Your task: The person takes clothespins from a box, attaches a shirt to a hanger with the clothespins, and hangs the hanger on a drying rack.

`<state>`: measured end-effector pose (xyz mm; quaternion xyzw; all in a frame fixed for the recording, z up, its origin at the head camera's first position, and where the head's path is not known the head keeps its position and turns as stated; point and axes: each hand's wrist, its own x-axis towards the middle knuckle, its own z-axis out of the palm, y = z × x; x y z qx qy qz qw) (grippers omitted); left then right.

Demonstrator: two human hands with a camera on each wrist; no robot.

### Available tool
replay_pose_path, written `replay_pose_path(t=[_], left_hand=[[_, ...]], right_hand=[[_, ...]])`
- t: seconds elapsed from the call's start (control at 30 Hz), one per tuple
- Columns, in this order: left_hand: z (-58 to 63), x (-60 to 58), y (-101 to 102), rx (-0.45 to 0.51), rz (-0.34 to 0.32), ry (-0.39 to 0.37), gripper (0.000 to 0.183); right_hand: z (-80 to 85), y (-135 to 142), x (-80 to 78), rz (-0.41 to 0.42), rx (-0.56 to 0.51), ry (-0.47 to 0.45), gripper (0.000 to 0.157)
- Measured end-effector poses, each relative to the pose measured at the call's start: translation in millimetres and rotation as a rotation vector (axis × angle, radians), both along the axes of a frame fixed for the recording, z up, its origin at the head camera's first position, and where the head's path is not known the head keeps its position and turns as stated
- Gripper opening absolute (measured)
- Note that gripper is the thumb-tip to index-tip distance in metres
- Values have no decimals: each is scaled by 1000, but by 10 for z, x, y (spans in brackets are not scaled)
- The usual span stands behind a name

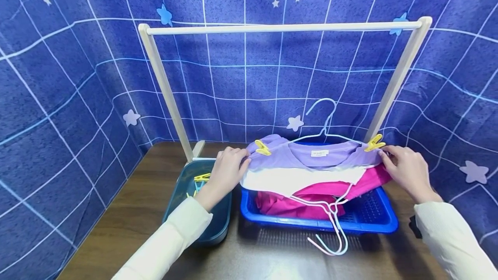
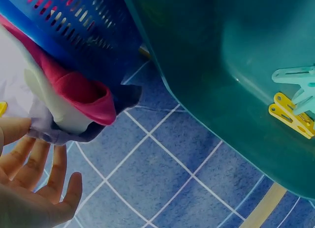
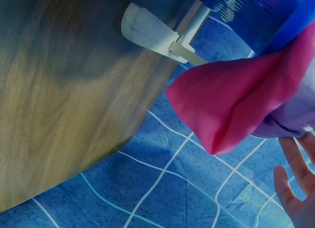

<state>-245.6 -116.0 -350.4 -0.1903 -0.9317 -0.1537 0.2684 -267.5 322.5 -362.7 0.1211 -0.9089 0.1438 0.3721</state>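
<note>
A purple and white shirt is spread over the blue basket, on a light blue hanger whose hook points up. Yellow clothespins sit at both its shoulders, one on the left and one on the right. My left hand pinches the shirt's left shoulder edge between thumb and fingers. At the opposite shoulder, my right hand pinches the cloth just outside the clothespin. Bright pink cloth hangs beneath the purple at that side.
The blue basket holds more pink cloth. Two further hangers lie over its front edge, hooks toward me. To the left, a teal bin contains yellow and teal clothespins. A white rack stands behind on the wooden table.
</note>
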Motion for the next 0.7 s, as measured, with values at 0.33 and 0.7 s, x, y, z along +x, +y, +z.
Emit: replay_pose_path(t=[0.33,0.7], left_hand=[[144,-40,0,-6,-11,4,11],[411,-235,-1,-4,-1,11,13]], right_hand=[[104,-15,60,32,51,76,14],[305,-16,65,36,40,116,15]])
